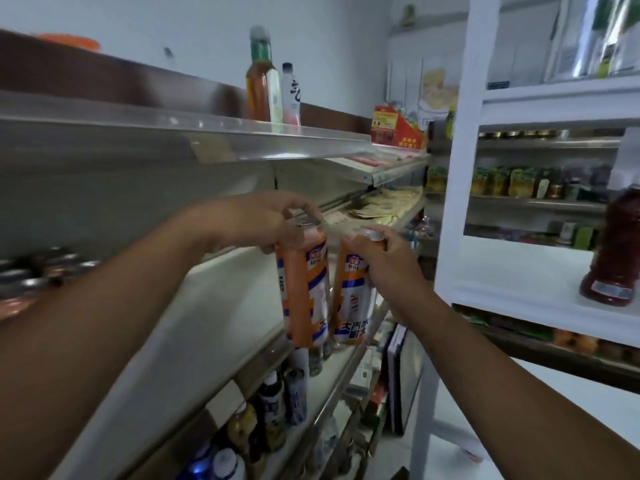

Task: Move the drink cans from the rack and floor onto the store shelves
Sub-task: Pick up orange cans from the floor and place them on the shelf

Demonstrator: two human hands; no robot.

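Each of my hands carries one tall orange-and-white drink can in front of the metal store shelves. My left hand [266, 225] grips the top of the left can [303, 289], which hangs down from my fingers. Close beside it, my right hand [384, 261] wraps around the upper part of the right can [351, 303]. Both cans hover upright just above the front edge of the white middle shelf [214, 306], almost touching each other. Several can tops [45, 271] stand on that shelf at the far left, blurred.
The upper metal shelf [173, 133] carries two bottles [268, 88]. Below the cans, a lower shelf is packed with bottles [277, 403]. A white rack [457, 174] stands at the right with a dark red bottle [614, 258] and rows of packaged goods behind it.
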